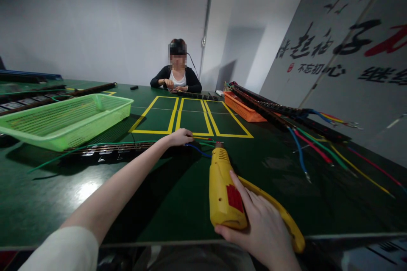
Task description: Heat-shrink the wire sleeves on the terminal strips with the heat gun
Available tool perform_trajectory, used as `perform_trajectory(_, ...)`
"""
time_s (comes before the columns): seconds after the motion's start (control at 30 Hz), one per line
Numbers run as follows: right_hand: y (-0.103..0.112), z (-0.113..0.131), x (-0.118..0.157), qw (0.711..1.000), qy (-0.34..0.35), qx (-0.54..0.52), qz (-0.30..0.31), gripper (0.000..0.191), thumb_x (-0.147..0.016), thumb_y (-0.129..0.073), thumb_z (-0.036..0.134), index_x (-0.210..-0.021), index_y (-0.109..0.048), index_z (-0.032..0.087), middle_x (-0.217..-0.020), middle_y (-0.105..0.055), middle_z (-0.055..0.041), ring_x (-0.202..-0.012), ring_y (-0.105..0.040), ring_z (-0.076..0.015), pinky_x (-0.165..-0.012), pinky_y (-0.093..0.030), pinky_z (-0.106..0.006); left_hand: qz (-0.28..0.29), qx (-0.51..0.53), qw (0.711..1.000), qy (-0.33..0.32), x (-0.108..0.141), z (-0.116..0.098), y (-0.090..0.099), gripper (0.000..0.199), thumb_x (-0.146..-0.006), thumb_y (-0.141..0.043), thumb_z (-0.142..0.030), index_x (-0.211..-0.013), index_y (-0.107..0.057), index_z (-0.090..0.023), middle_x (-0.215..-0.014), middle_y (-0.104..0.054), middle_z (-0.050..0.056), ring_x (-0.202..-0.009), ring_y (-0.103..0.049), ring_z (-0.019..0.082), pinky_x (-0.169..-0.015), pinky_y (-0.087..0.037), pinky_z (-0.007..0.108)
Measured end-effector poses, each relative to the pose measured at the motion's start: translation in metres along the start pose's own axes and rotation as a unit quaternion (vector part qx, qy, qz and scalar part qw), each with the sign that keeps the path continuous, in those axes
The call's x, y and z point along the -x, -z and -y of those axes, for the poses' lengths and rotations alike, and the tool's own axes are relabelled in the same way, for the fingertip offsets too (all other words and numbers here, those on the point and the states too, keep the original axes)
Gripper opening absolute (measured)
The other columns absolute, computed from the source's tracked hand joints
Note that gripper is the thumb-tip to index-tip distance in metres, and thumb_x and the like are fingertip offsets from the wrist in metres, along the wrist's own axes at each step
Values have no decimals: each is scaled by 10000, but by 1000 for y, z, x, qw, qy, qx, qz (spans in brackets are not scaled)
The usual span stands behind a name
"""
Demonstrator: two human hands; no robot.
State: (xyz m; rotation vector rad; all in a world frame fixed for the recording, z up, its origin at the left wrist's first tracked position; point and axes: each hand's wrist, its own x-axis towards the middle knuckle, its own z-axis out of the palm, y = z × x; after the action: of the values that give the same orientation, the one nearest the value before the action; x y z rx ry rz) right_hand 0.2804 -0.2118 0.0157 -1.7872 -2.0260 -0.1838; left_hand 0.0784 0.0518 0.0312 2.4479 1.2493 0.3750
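My right hand (260, 224) is wrapped round the body of a yellow heat gun (225, 194), whose nozzle points away from me. Just beyond the nozzle lie the ends of red, green and blue wires (200, 150). My left hand (181, 136) has its fingers closed on the wires, left of the nozzle. These wires run from a long dark wire harness (111, 152) that lies across the table under my left forearm.
A green basket (117, 112) stands at the left near more harnesses. An orange basket (241, 110) at the right has harnesses (267, 112) over it, with coloured wire ends hanging towards me. Yellow tape rectangles (174, 114) mark the table's middle. Across the table sits a person (178, 78).
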Motion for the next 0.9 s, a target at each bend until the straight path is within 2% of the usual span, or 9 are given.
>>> perform_trajectory(0.13, -3, 8, 2, 999, 12, 25, -30, 1090, -571, -640, 652, -1437, -108, 259, -1075, -590, -47, -896, -562, -227, -795, -439, -384, -59, 101, 992, -42, 0, 9, -5, 309, -756, -513, -414, -761, -640, -132, -673, -577, 9, -589, -507, 104, -561, -367, 196)
perform_trajectory(0.23, -9, 18, 2, 998, 17, 35, -52, 1107, -560, -615, 695, -1436, -127, 226, -1097, -579, -71, -898, -557, -238, -776, -435, -382, -80, 134, 986, -52, 0, 11, -6, 342, -745, -533, -456, -711, -630, -130, -600, -520, -10, -547, -461, 88, -533, -333, 195)
perform_trajectory(0.37, -18, 33, -3, 998, 23, 19, -46, 1119, -546, -591, 735, -1432, -154, 208, -1010, -589, -69, -867, -551, -240, -765, -429, -390, -88, 163, 980, -70, 4, 9, -4, 374, -747, -533, -470, -650, -610, -117, -529, -444, -25, -496, -379, 68, -488, -274, 196)
perform_trajectory(0.6, -35, 52, -20, 996, 74, -11, -40, 1134, -570, -485, 809, -1440, -144, 166, -922, -571, -83, -827, -536, -243, -755, -421, -408, -101, 183, 976, -69, 5, 9, -4, 389, -742, -535, -470, -685, -636, -99, -528, -458, -18, -485, -371, 66, -461, -247, 197)
perform_trajectory(0.77, -34, 53, -20, 996, 75, -18, -39, 1136, -570, -427, 851, -1441, -134, 183, -918, -570, -80, -813, -535, -238, -739, -415, -406, -102, 218, 968, -72, 4, 11, -5, 380, -738, -541, -458, -695, -625, -90, -564, -485, -13, -506, -391, 66, -475, -274, 192)
perform_trajectory(0.9, -27, 44, -19, 996, 88, -13, -15, 1131, -577, -413, 855, -1436, -151, 168, -951, -577, -92, -833, -542, -240, -744, -415, -398, -96, 219, 968, -75, 4, 10, -4, 375, -738, -541, -455, -664, -600, -92, -560, -490, -14, -509, -387, 65, -486, -279, 192)
